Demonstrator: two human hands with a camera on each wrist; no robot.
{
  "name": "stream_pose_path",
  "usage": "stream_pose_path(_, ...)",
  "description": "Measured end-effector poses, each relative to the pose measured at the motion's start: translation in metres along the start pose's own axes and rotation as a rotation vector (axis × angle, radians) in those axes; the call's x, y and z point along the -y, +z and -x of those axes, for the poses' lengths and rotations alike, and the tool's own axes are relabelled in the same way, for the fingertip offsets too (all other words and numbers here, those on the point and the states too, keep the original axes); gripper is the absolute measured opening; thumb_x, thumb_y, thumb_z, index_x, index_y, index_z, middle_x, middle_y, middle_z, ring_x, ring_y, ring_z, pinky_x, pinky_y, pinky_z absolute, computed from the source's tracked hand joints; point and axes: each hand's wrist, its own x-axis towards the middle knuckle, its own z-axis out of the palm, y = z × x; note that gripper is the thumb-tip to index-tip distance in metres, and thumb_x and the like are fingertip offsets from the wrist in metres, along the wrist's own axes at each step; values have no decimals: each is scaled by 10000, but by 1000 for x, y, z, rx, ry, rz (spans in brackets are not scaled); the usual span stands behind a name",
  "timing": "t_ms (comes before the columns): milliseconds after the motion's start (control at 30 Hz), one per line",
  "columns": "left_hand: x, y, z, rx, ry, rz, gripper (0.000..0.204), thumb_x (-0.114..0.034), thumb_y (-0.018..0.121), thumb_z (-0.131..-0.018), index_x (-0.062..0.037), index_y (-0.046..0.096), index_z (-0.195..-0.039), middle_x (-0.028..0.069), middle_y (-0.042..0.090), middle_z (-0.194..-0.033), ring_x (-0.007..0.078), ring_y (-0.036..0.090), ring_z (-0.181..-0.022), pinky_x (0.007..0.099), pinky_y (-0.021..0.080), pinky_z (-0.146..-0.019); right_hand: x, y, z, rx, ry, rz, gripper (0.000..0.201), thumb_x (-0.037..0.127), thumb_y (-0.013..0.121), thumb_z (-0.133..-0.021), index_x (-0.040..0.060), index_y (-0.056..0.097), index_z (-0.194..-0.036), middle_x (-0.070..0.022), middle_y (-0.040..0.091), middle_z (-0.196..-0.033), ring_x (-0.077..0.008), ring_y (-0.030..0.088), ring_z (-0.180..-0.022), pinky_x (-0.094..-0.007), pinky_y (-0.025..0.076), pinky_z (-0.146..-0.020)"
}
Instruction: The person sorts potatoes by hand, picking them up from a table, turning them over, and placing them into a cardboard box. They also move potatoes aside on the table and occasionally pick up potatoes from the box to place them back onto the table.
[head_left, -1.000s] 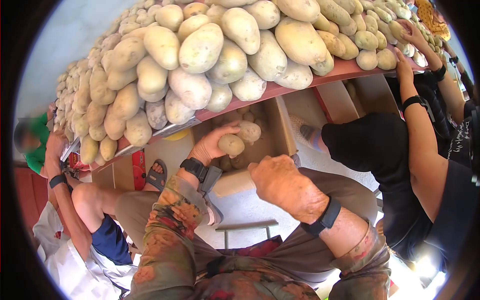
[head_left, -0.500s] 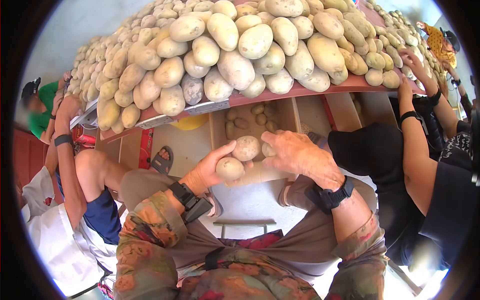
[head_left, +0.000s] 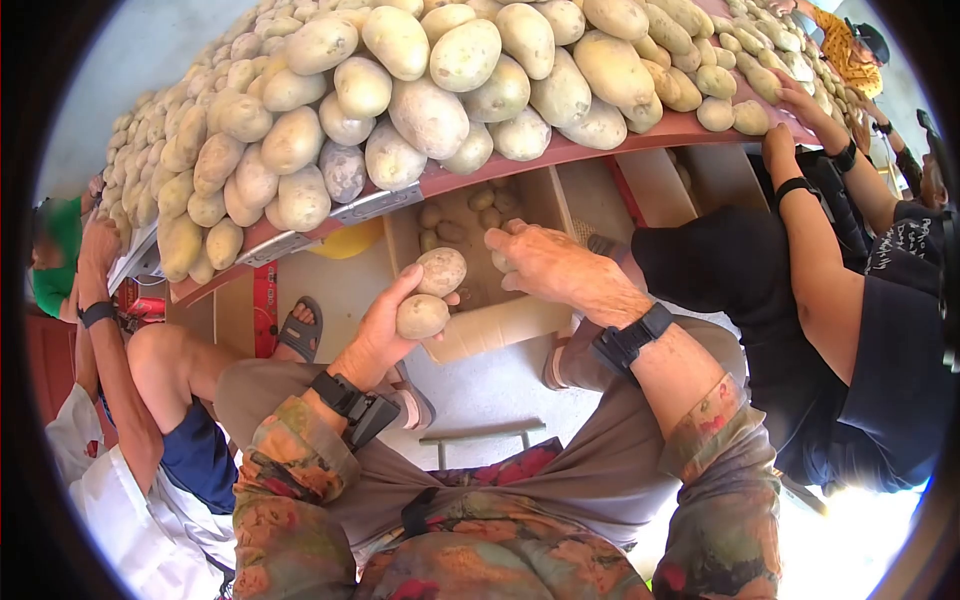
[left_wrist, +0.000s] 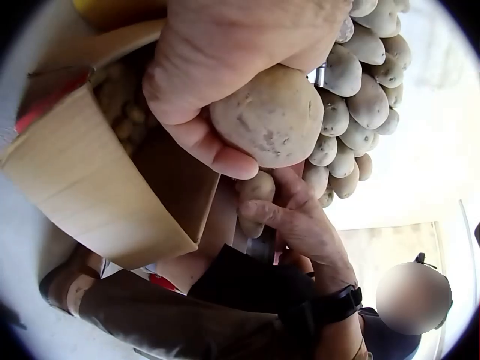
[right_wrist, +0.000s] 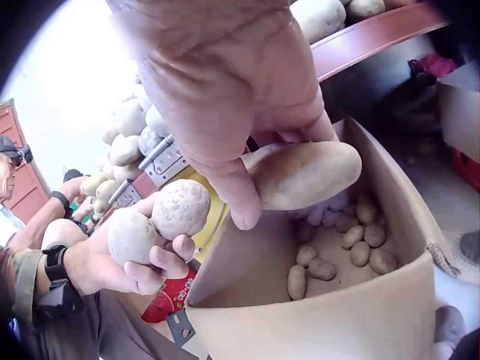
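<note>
My left hand (head_left: pixel 372 328) holds two roundish potatoes side by side, a rough-skinned potato (head_left: pixel 441 271) and a smoother potato (head_left: pixel 422 316). In the right wrist view its fingers curl under the pair. My right hand (head_left: pixel 565 265) is over the open cardboard box (head_left: pixel 510 328), palm down. Between its thumb and fingers it grips a long, pale potato (right_wrist: pixel 311 176), mostly hidden by the hand in the head view. Several smaller potatoes (right_wrist: pixel 360 255) lie on the bottom of the box, below that hand.
A big heap of potatoes (head_left: pixel 430 118) covers the red-edged table (head_left: pixel 590 148) above the box. More boxes (head_left: pixel 655 190) stand underneath to the right. A person in black (head_left: pixel 820 330) sits close on my right, and a bare knee (head_left: pixel 165 350) of another person on my left.
The right hand, a closed fist nearer my body a second ago, moved to the left hand's potatoes and now sits farther forward over the box. The left hand keeps both potatoes, with a wider gap between hands.
</note>
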Motion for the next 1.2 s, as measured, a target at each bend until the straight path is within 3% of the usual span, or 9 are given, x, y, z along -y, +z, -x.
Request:
stream_pose_path(233,1,-5,1,97,10,-2,452,-413,452,-955,-89,462,-1270,165,638,-1031,207,644,-756,347,510,-521,5,-4,1,15,-3,23,369,80,665,-757,19,487,-1074,-204,534,-1048,-382,562,-983,-452,476,-828)
stream_pose_path(333,-1,1,1,76,21,-9,446,-406,451,-956,-83,464,-1264,163,635,-1037,204,645,-760,341,509,-511,1,4,-8,-4,103,201,406,93,667,-756,27,500,-1120,-211,537,-1088,-373,556,-1017,-444,467,-864)
stream_pose_path(533,-9,20,4,46,76,-190,423,-391,438,-962,-78,469,-1245,136,633,-1032,181,642,-765,314,520,-512,25,-22,-2,138,-14,-163,647,166,721,-722,31,438,-1289,-218,547,-1123,-372,531,-1085,-415,438,-923)
stream_pose_path(633,-10,23,2,49,98,-316,421,-386,429,-965,-72,459,-1244,122,629,-1017,166,640,-773,298,530,-517,26,-13,-3,86,-126,-311,702,187,734,-711,21,412,-1312,-225,541,-1151,-370,524,-1103,-417,429,-927)
stream_pose_path(733,-9,33,3,80,115,-392,422,-380,431,-964,-66,454,-1245,103,621,-1012,161,640,-778,290,536,-515,30,-13,-4,105,-150,-303,653,193,725,-724,8,430,-1276,-221,562,-1134,-382,546,-1066,-435,440,-897)
stream_pose_path(867,-9,31,0,167,83,-305,382,-326,479,-962,-48,493,-1225,90,625,-1045,170,639,-839,342,541,-605,32,-24,-1,147,-26,-178,533,173,704,-727,-3,475,-1174,-207,601,-1041,-397,578,-989,-446,464,-838)
stream_pose_path(1033,-17,15,1,-8,33,-206,417,-404,478,-952,-57,533,-1176,117,654,-916,184,641,-810,329,528,-615,17,-17,5,77,60,174,420,150,660,-731,7,512,-1098,-197,610,-967,-364,604,-944,-439,480,-816)
stream_pose_path(1200,-14,9,-1,-129,6,-184,427,-443,484,-942,-71,550,-1143,116,655,-910,189,641,-813,315,520,-606,8,-10,5,100,166,244,345,102,593,-768,13,535,-1096,-190,613,-969,-343,612,-950,-445,476,-825)
